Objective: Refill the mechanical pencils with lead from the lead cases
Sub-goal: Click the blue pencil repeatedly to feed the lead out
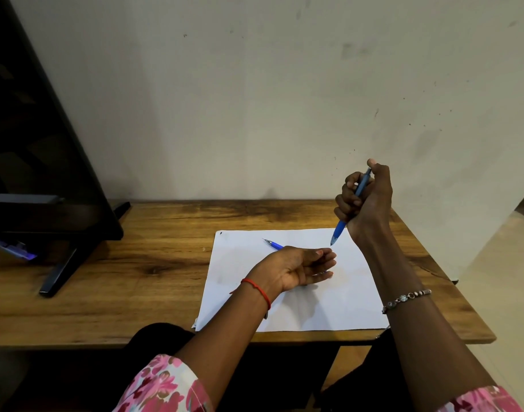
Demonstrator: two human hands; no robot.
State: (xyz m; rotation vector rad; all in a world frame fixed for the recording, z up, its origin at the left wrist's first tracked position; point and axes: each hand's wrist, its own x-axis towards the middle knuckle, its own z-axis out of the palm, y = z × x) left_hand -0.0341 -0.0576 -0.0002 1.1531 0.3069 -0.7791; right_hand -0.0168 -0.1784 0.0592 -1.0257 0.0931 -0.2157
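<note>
From my feed, the right hand [366, 200] is clenched around a blue mechanical pencil [341, 227], raised above the far right corner of the white paper sheet [329, 307]. The thumb sits on the pencil's top end and the tip points down toward the sheet without touching it.

The left hand [296, 269] rests on its side near the middle of the sheet, fingers loosely together, with the thumb meeting the fingertips just below the pencil's tip. I cannot tell whether it pinches anything (the fingertips are too small to read).

A second mechanical pencil [274, 244], also blue, lies flat on the sheet just behind the left hand, its point aimed at the sheet's far left corner.

The sheet lies along the near edge of the wooden table [136, 278], toward its right side. A dark monitor [41, 144] stands on the table's far left corner.
</note>
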